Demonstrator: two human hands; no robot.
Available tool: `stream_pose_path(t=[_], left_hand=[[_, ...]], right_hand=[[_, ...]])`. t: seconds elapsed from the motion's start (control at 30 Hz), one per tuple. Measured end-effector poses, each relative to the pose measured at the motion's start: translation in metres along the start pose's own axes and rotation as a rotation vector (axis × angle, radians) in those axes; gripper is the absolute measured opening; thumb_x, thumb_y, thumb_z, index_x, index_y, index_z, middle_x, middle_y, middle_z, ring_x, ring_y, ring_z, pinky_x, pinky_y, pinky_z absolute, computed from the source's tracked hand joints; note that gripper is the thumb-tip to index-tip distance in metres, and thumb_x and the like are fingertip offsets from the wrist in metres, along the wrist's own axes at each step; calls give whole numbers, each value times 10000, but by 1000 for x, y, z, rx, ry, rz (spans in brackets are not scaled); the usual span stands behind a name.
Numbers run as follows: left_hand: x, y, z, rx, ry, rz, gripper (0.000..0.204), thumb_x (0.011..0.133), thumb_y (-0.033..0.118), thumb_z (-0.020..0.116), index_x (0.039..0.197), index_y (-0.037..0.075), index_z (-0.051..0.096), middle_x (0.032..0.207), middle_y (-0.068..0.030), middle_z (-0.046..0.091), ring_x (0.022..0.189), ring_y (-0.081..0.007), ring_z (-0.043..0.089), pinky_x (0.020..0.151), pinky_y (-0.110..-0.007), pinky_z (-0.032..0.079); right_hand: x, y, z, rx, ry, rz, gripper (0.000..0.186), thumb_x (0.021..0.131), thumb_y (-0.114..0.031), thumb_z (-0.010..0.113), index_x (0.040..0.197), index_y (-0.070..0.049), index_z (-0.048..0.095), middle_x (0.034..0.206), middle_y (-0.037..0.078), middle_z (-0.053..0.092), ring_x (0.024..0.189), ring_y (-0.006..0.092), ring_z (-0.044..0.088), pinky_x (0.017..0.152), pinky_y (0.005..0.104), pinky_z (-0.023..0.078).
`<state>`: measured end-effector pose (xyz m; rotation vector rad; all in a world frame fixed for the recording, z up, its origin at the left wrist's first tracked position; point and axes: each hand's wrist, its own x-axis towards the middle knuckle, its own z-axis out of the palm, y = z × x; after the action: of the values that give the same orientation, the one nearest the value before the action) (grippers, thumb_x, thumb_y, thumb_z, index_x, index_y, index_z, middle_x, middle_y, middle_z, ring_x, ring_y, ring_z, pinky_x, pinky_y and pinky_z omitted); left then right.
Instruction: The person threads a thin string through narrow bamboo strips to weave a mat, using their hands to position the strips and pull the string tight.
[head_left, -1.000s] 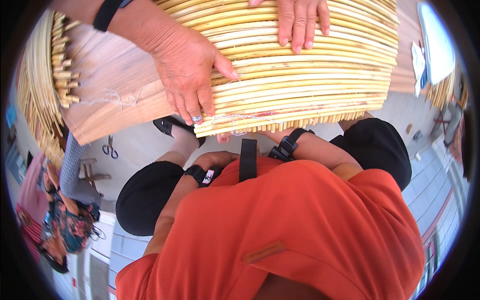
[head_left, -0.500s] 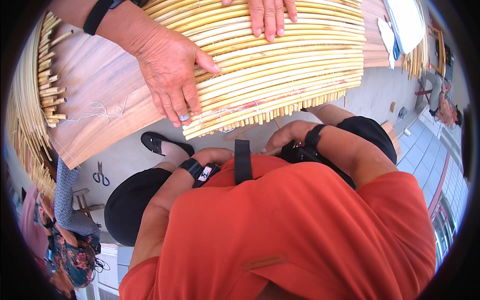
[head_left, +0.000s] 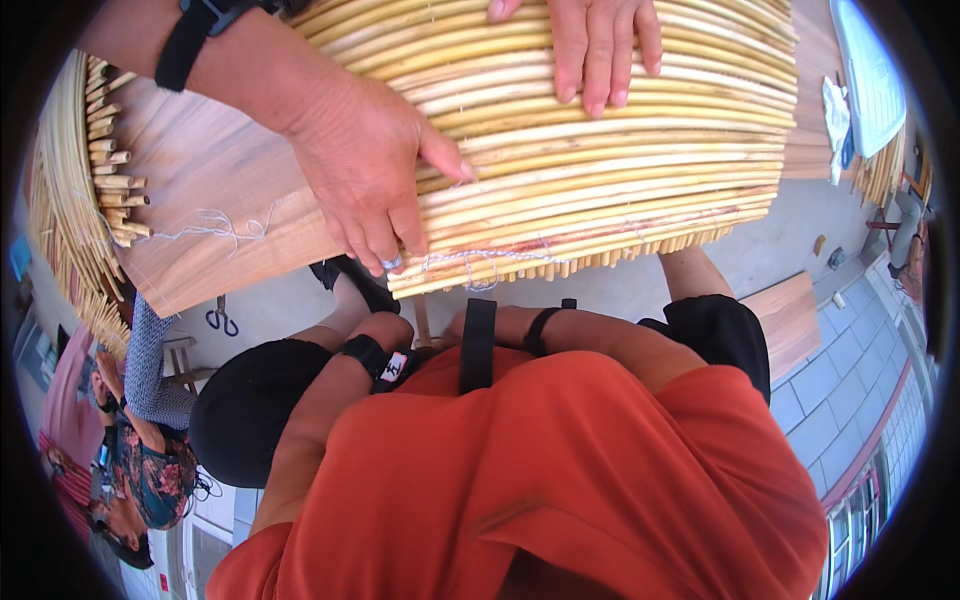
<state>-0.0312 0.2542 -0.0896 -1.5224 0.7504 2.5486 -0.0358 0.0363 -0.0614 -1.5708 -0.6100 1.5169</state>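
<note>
Below the near edge of a mat of yellow reed stalks (head_left: 620, 160), my left hand (head_left: 388, 328) rests by my lap with its back showing and its fingers hidden. Close beside it is my right hand (head_left: 455, 328), partly behind a black strap (head_left: 479, 345), so its fingers do not show either. Whether they hold anything is hidden. Pale twisted cord (head_left: 490, 254) runs along the mat's near edge and loops below it. Across the table, a co-worker's hand (head_left: 375, 180) presses on the mat's left end, and their other hand (head_left: 605, 50) lies flat farther right.
The mat lies on a wooden table (head_left: 220, 190), with loose thread (head_left: 235, 225) at left. A reed bundle (head_left: 75, 200) hangs over the table's left side. Scissors (head_left: 222, 318) are on the floor. A pale plastic container (head_left: 868, 65) stands far right. Other people (head_left: 150, 460) sit at lower left.
My right hand has moved left, close to my left hand. The table and mat have shifted rightward in view as my head turned. The co-worker's hands stay on the mat.
</note>
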Motion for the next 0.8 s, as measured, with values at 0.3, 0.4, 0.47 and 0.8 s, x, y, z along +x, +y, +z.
stream_pose_path(t=[0.3, 0.4, 0.47, 0.8], left_hand=[[-34, -3, -42, -847, 938, 107, 152, 831, 135, 529, 915, 27, 597, 790, -85, 627, 724, -201, 615, 634, -320, 504], [-107, 18, -42, -1375, 958, 351, 178, 875, 121, 501, 1012, 24, 560, 933, -102, 618, 824, -202, 616, 688, -324, 512], [-135, 34, -37, -1512, 979, 574, 181, 900, 105, 472, 1039, 9, 538, 966, -116, 607, 836, -209, 617, 698, -324, 518], [-167, 74, -43, -1645, 966, 913, 215, 902, 150, 490, 1068, 13, 484, 1048, -147, 583, 858, -259, 627, 725, -360, 534]], right_hand=[[23, 22, -27, 434, 1265, -322, 382, 862, -216, 559, 1198, -48, 492, 1163, 126, 530, 1065, 247, 487, 917, 354, 397], [14, -23, -37, 511, 1199, -596, 389, 831, -187, 615, 1171, -38, 502, 1147, 112, 540, 1027, 235, 512, 882, 339, 421], [18, -27, -49, 304, 1314, -545, 366, 830, -177, 619, 1153, -38, 518, 1148, 107, 542, 1024, 229, 518, 885, 340, 423], [39, -24, -48, 547, 1301, -567, 308, 865, -201, 547, 1147, -77, 540, 1177, 127, 531, 1070, 263, 509, 897, 372, 421]])
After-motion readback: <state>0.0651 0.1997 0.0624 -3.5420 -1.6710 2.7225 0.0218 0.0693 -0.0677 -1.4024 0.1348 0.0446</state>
